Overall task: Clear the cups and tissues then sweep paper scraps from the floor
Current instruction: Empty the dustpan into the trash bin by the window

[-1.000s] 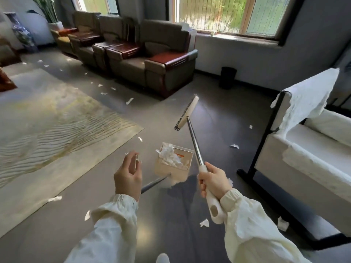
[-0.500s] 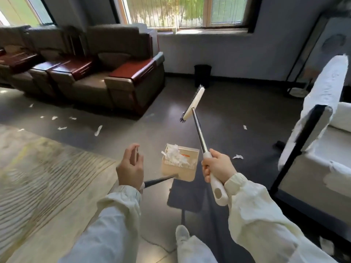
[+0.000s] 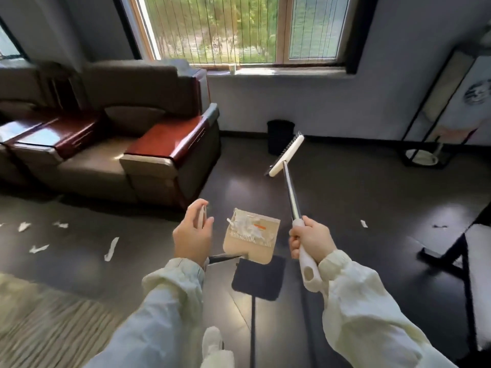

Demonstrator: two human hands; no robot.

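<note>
My right hand [image 3: 310, 239] grips the white handle of a broom [image 3: 291, 192], whose metal shaft rises to a white head with dark bristles held off the floor. My left hand [image 3: 192, 235] holds the handle of a beige dustpan [image 3: 263, 252]. The pan hangs above the floor between my hands with white paper scraps [image 3: 245, 225] inside. Loose paper scraps [image 3: 111, 248] lie on the dark floor at the left, and another paper scrap [image 3: 364, 223] lies at the right.
A brown armchair row [image 3: 138, 144] stands at the left. A black bin [image 3: 279, 136] sits under the window. A black-framed piece with white cover [image 3: 475, 264] is at the right edge. A rug [image 3: 39, 309] lies bottom left. My shoe [image 3: 212, 343] shows below.
The view has swung right and advanced toward the bin and window. Both hands keep the same hold on broom and dustpan; the rug and white-covered seat slid toward the frame edges.
</note>
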